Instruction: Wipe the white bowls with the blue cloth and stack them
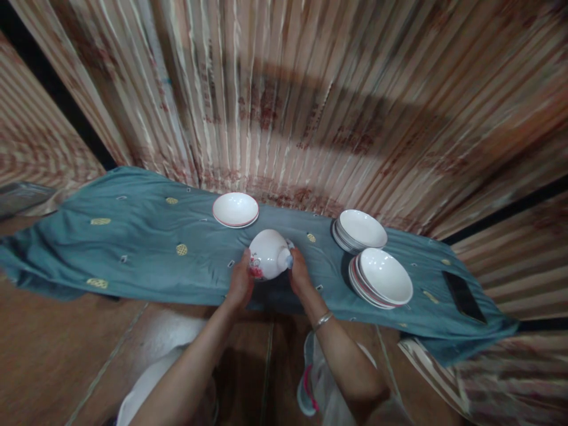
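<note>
Over the front part of the table, I hold a white bowl (268,251) with a red flower design, tipped on its side so its outside and foot show. My left hand (241,281) grips the rim side, fingers mostly hidden behind it. My right hand (300,273) is closed at the foot, around a small pale blue and white piece (289,260) that I cannot make out clearly; it touches the bowl. Just behind, a red-rimmed white dish (235,209) rests on the cloth, seemingly on another.
A blue-green tablecloth (146,248) with yellow pineapple prints covers the narrow table. Two stacks of white bowls stand at the right, one farther back (361,229) and one nearer (385,276). A dark phone (464,296) lies at the right end. Pleated curtains (284,118) hang behind.
</note>
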{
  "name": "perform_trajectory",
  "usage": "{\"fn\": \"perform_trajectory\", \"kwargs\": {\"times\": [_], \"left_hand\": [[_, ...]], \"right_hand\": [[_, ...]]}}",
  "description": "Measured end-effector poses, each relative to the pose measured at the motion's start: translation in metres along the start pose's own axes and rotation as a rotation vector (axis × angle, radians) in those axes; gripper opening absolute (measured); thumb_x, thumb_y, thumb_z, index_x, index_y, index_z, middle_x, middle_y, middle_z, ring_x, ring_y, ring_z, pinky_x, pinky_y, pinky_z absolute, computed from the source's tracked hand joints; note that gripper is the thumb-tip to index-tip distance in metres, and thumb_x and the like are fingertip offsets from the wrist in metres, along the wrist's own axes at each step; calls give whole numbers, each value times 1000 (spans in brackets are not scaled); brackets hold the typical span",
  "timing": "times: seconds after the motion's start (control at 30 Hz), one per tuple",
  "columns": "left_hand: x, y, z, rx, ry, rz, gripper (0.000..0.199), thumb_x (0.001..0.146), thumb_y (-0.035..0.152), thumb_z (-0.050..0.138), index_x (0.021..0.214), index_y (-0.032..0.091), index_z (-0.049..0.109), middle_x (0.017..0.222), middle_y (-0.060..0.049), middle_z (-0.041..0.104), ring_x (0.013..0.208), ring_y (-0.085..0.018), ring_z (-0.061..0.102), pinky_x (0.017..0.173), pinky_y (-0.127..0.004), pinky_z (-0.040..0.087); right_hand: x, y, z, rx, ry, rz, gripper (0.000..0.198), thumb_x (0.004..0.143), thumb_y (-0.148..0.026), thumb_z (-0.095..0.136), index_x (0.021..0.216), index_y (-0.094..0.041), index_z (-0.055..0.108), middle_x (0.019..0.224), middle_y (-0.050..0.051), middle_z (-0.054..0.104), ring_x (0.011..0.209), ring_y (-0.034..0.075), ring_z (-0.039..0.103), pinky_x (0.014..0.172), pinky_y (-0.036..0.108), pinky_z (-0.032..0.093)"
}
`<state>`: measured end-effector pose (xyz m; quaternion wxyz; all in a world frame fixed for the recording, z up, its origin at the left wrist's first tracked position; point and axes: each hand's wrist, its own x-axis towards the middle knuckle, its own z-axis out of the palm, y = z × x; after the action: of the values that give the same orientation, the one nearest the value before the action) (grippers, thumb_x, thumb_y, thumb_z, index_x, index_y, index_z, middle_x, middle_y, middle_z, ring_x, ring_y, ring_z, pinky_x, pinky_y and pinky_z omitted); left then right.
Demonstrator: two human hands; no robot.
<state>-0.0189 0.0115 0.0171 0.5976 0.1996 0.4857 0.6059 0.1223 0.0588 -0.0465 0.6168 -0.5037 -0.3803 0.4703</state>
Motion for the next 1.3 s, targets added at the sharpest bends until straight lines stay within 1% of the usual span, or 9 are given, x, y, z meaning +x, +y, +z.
{"fn": "perform_trajectory", "kwargs": {"times": [0.1, 0.23, 0.47, 0.6, 0.77, 0.9, 1.1, 1.2, 1.3], "left_hand": [[-3, 4, 4, -187, -34, -83, 31, 92, 39, 52, 97, 14, 71, 88, -10, 76, 98, -24, 71, 94, -38, 51], [-6, 8, 6, -340, -64, -155, 32, 95, 37, 49, 106, 16, 70, 97, -10, 77, 108, -24, 69, 100, -39, 50], [-2, 11, 2, -481, 18, -267, 44, 101, 32, 36, 134, 12, 58, 105, -11, 77, 104, -24, 71, 99, -41, 52], [2, 15, -3, -507, 29, -306, 46, 101, 30, 36, 141, 13, 52, 112, -13, 75, 101, -24, 72, 95, -41, 55], [6, 20, -6, -526, 74, -285, 47, 101, 27, 36, 142, 11, 52, 113, -14, 75, 99, -24, 72, 90, -39, 57], [7, 27, -4, -526, 149, -269, 45, 102, 26, 33, 137, 11, 56, 112, -14, 75, 97, -23, 73, 89, -37, 58], [4, 33, -2, -539, 151, -259, 46, 101, 25, 34, 138, 7, 55, 106, -15, 76, 96, -23, 72, 87, -36, 58], [3, 34, -1, -533, 145, -254, 44, 100, 22, 36, 136, 8, 57, 103, -13, 77, 88, -21, 73, 85, -33, 58], [2, 34, 0, -527, 134, -266, 44, 100, 24, 36, 135, 10, 58, 100, -12, 77, 83, -21, 73, 83, -33, 58]], "right_hand": [[-6, -1, 3, -17, 63, 71, 39, 82, -40, 54, 111, -19, 70, 118, 5, 73, 114, 21, 62, 107, 38, 43], [-13, -7, 6, -31, 79, 76, 41, 82, -40, 54, 112, -18, 71, 125, 6, 70, 120, 22, 59, 112, 39, 39], [-20, -5, 7, -116, 68, 97, 51, 82, -51, 57, 118, -18, 69, 129, 8, 68, 125, 23, 57, 113, 40, 39], [-27, 1, 7, -152, -11, -17, 58, 86, -57, 55, 127, -19, 64, 137, 8, 63, 132, 23, 52, 118, 43, 32], [-44, -1, 9, -351, -90, -144, 61, 95, -55, 41, 140, -16, 52, 149, 13, 51, 142, 22, 42, 121, 43, 27], [-63, -3, 14, -511, -156, -219, 61, 99, -48, 34, 149, -13, 40, 156, 16, 41, 147, 23, 35, 122, 46, 26], [-87, -6, 20, -736, -254, -387, 59, 102, -35, 31, 157, -14, 21, 165, 17, 20, 155, 25, 13, 122, 52, 25], [-92, -10, 21, -831, -307, -519, 61, 102, -28, 33, 158, -15, 17, 167, 16, 11, 155, 27, 9, 122, 55, 25], [-95, -13, 21, -916, -348, -620, 63, 99, -20, 36, 159, -16, 17, 167, 16, 8, 155, 30, 7, 121, 58, 26]]}}
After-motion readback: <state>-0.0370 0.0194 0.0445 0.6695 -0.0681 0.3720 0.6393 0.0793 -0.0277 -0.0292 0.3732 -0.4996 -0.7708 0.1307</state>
